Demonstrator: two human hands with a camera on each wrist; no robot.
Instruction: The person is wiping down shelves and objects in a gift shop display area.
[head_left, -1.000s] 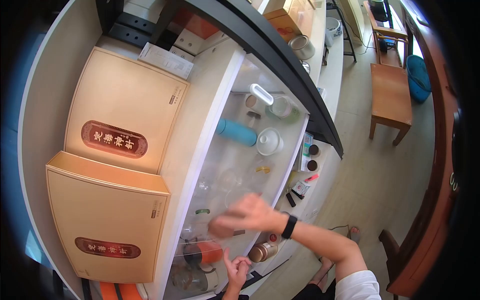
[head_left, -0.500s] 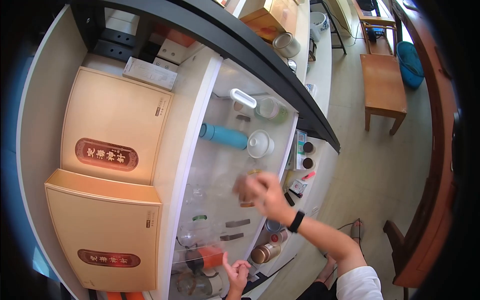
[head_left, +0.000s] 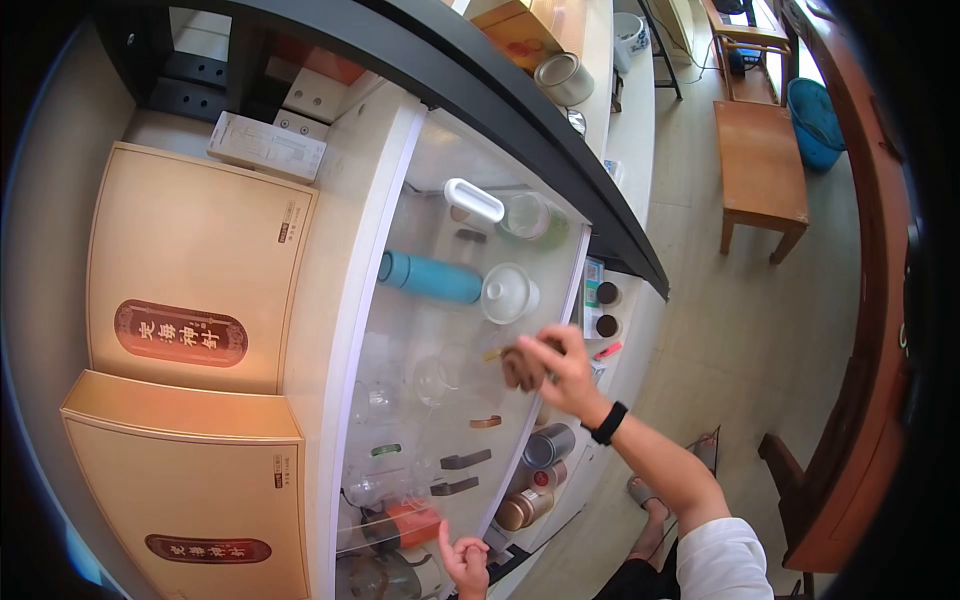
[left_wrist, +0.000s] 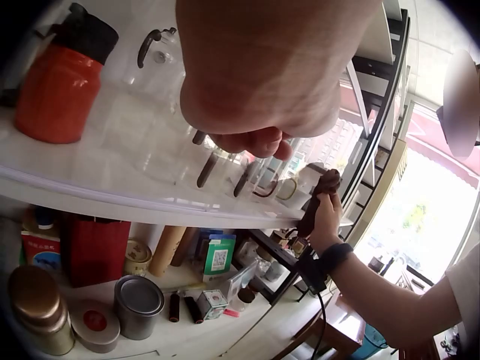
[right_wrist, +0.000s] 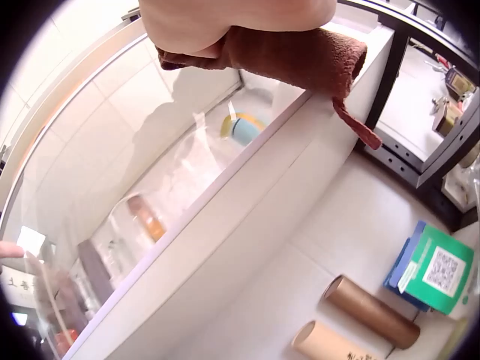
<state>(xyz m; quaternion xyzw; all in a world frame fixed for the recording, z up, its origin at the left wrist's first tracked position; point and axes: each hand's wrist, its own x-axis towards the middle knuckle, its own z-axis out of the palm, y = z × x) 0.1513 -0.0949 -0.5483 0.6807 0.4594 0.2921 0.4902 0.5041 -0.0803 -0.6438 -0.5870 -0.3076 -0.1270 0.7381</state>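
Note:
A brown cloth [head_left: 522,370] is gripped in my right hand [head_left: 568,378], over the front side of the shelf [head_left: 425,330] that carries cups and bottles. In the right wrist view the cloth [right_wrist: 300,58] hangs bunched under the hand, with a strap-like end trailing down. A white lidded cup [head_left: 508,293] and a blue bottle [head_left: 432,277] stand just beyond it. My left hand [head_left: 467,565] holds nothing; one finger points out and the others are loosely curled. It is near the red-orange jug [left_wrist: 60,94] and several clear glass mugs.
Two large gold boxes [head_left: 190,270] stand on the cabinet's left side. Tins [head_left: 548,446] and small boxes sit on the lower ledge at the right. A dark frame bar [head_left: 500,100] crosses above the shelf. Farther right are a wooden stool [head_left: 762,165] and a blue bin [head_left: 815,125].
My right hand has moved with the brown cloth along the shelf, away from the left hand and towards the white cup. The left hand has hardly moved; the head view has shifted slightly.

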